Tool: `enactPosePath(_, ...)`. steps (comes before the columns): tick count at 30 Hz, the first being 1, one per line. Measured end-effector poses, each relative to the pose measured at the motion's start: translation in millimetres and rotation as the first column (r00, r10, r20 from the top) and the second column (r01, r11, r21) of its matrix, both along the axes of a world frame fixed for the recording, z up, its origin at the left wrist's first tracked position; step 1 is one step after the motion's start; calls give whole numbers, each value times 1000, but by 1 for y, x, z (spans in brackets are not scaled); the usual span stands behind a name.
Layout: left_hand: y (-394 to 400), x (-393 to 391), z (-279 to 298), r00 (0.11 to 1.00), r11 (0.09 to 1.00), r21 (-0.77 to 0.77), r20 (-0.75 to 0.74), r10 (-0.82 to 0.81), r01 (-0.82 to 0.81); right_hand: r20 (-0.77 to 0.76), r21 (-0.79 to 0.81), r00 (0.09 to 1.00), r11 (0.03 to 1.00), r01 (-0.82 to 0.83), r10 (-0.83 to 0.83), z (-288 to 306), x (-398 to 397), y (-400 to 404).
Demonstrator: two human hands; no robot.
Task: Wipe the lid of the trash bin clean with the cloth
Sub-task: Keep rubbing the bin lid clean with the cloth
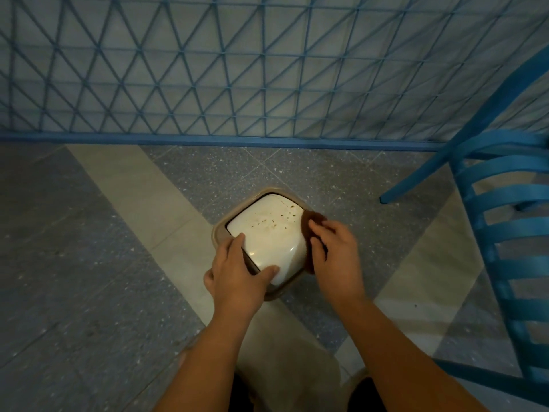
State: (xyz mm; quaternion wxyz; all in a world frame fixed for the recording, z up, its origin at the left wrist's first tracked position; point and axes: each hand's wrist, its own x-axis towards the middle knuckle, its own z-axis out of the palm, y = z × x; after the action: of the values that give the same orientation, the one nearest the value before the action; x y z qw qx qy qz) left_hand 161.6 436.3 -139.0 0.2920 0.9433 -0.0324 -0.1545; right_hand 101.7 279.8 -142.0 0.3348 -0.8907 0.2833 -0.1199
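While the left hand (237, 272) steadies the trash bin (261, 242) on the floor, fingers spread over its speckled white lid (267, 233), the right hand (332, 251) pinches a brown cloth (312, 218) at the lid's right edge; wiping seems barely begun, and next the cloth must sweep across the specks.

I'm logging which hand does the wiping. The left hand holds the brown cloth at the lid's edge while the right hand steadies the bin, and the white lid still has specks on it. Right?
Not quite: the hands are swapped. In the head view the right hand holds the brown cloth at the lid's edge, while the left hand steadies the bin. The white lid does still have specks.
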Motion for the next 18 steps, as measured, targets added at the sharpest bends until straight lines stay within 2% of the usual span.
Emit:
enactPosePath(1,1,0,-1,1000,1000,-9,21,3,-3,4,-89,996,992,-90,90,3,-1,5)
enactPosePath(3,3,-1,-4,999,1000,-12,53,2,-1,-16,-270,953,916,-296,303,6,-1,16)
enactPosePath(5,3,-3,-6,997,1000,-5,78,-2,2,-76,-324,865,808,-492,496,8,2,23)
enactPosePath(7,3,-5,-7,995,1000,8,95,-8,8,-130,-336,785,718,-610,606,12,10,16)
enactPosePath(9,4,-5,-7,996,1000,10,88,-16,15,-141,-376,797,713,-592,587,16,22,-1)
enactPosePath(12,4,-4,-6,997,1000,-6,71,-13,13,-134,-295,937,890,-347,321,19,36,-20)
enactPosePath(14,5,-4,-6,998,1000,-12,70,-7,8,-169,-295,956,913,-282,241,17,34,-12)
enactPosePath(18,5,-5,-7,996,1000,-10,84,-3,4,-126,-339,855,789,-513,503,14,15,30)
